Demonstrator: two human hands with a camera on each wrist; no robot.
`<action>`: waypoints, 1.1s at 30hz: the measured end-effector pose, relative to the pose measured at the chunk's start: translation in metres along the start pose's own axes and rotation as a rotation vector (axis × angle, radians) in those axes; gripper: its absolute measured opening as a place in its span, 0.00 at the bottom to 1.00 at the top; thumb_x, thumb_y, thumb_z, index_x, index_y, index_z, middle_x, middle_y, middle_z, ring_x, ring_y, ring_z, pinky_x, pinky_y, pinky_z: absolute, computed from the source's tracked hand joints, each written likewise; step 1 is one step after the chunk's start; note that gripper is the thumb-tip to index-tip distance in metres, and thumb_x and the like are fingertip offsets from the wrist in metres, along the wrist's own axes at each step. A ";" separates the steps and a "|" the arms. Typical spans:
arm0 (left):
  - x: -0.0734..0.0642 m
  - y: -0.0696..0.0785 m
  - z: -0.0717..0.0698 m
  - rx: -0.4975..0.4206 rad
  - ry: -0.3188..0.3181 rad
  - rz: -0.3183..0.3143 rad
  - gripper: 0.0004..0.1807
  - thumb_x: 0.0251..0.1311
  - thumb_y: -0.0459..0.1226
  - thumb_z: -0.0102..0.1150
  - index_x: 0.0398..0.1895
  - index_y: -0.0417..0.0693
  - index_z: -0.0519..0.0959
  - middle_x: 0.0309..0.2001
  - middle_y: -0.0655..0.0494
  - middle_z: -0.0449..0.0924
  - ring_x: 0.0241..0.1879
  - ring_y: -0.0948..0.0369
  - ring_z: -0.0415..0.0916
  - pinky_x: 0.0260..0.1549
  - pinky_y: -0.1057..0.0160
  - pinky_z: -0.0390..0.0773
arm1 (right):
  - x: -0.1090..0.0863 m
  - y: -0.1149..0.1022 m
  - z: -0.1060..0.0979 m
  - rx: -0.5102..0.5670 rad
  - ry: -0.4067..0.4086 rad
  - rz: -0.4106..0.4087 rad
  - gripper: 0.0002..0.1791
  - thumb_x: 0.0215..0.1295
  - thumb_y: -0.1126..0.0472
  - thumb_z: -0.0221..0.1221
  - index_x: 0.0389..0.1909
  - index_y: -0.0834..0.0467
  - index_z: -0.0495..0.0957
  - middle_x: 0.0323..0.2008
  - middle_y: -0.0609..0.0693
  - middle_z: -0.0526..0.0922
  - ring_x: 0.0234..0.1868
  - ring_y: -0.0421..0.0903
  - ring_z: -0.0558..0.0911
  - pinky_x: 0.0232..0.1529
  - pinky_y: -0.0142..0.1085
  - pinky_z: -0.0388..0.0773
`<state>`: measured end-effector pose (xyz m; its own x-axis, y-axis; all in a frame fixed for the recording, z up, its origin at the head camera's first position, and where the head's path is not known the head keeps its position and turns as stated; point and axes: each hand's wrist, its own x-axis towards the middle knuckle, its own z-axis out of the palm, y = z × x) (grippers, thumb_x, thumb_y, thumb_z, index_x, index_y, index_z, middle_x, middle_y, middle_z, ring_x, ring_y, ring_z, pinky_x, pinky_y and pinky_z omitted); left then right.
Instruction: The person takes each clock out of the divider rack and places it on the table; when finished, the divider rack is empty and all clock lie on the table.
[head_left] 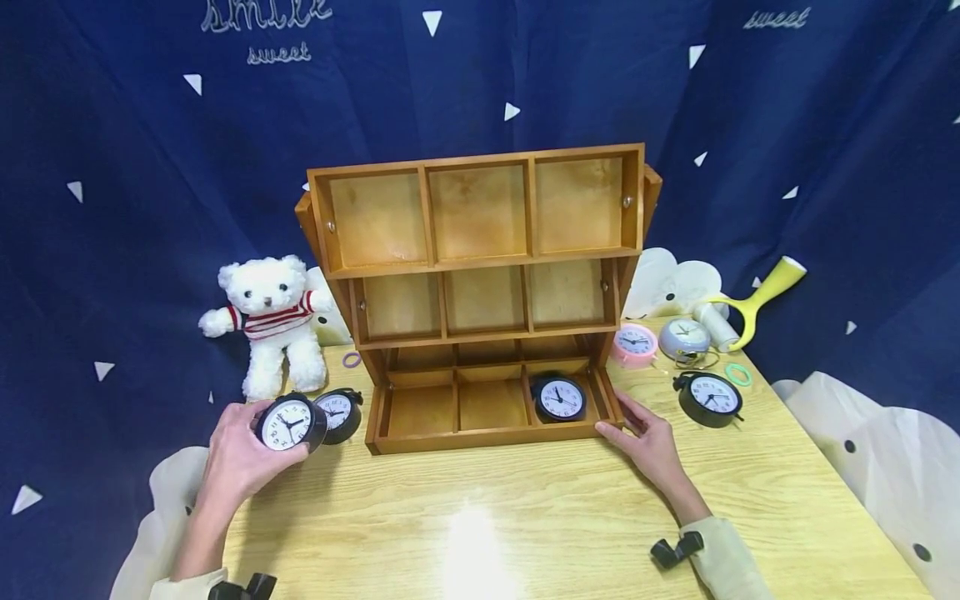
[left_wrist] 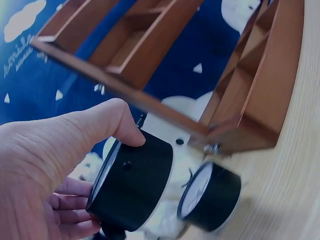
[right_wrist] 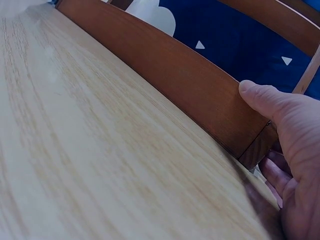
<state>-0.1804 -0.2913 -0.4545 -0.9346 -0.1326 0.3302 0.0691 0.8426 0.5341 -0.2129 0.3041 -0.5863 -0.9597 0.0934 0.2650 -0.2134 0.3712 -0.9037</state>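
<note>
My left hand [head_left: 243,446] grips a round black alarm clock [head_left: 288,422] with a white dial, thumb on one side and fingers on the other. In the left wrist view the clock's black casing [left_wrist: 132,180] is tilted. A second black clock [head_left: 339,414] stands on the table just behind it. My right hand [head_left: 647,437] holds the front right corner of a three-tier wooden rack [head_left: 480,439]; in the right wrist view its thumb lies on the front board [right_wrist: 170,70], fingers round the side. Inside the rack's bottom right compartment sits another black clock [head_left: 560,399].
To the left a white teddy bear [head_left: 272,325] leans on the curtain, near a purple ring [head_left: 352,359]. Right of the rack are a pink clock [head_left: 634,344], a grey-blue clock [head_left: 684,339], a black clock [head_left: 710,398], a green ring [head_left: 738,374] and a yellow forked object [head_left: 757,302].
</note>
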 end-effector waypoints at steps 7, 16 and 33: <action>0.009 -0.033 -0.004 0.020 -0.009 -0.019 0.47 0.26 0.41 0.85 0.58 0.30 0.80 0.47 0.34 0.77 0.46 0.40 0.74 0.38 0.49 0.72 | 0.002 0.000 0.001 -0.012 0.000 -0.003 0.38 0.61 0.61 0.75 0.71 0.66 0.73 0.69 0.65 0.75 0.67 0.57 0.76 0.57 0.18 0.74; 0.014 -0.060 -0.001 0.079 -0.092 -0.073 0.52 0.29 0.43 0.85 0.61 0.25 0.75 0.52 0.27 0.73 0.50 0.34 0.71 0.44 0.42 0.72 | 0.000 0.001 0.001 0.015 -0.006 -0.005 0.38 0.62 0.63 0.75 0.71 0.66 0.73 0.69 0.66 0.74 0.63 0.33 0.76 0.58 0.19 0.74; 0.025 -0.102 0.017 0.127 -0.183 -0.128 0.52 0.35 0.47 0.84 0.60 0.20 0.72 0.50 0.22 0.72 0.48 0.32 0.73 0.43 0.39 0.75 | 0.001 0.001 0.000 0.015 -0.008 -0.007 0.38 0.62 0.64 0.75 0.71 0.66 0.73 0.70 0.65 0.74 0.68 0.52 0.75 0.60 0.19 0.73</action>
<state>-0.2170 -0.3714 -0.5135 -0.9812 -0.1553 0.1141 -0.0871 0.8854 0.4565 -0.2137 0.3045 -0.5866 -0.9595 0.0836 0.2691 -0.2231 0.3579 -0.9067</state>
